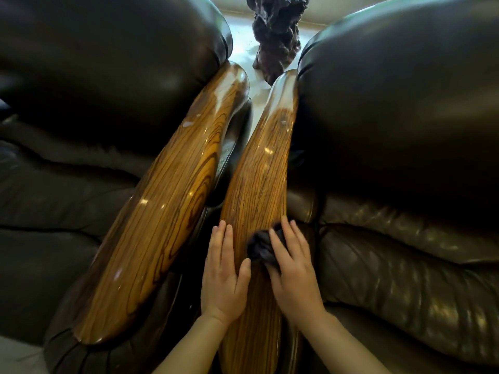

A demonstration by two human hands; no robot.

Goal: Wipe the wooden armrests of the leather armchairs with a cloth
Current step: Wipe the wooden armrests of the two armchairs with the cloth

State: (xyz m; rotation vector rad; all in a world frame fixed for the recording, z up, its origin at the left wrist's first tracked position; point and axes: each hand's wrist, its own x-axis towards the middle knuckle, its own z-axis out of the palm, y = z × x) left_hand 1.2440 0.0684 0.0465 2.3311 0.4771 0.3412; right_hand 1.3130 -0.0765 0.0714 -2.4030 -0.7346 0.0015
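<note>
The right hand (293,276) presses a bunched dark cloth (260,248) under its fingers onto the right armrest (259,184). Just beside it, the left hand (222,276) lies flat and released on that armrest.

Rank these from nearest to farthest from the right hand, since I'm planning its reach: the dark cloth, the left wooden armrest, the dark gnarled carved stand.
1. Dark crumpled cloth: under the right hand, on the right armrest.
2. Left glossy wooden armrest: across the gap, leftward.
3. Dark gnarled carved stand: far end, between the chairs.
</note>
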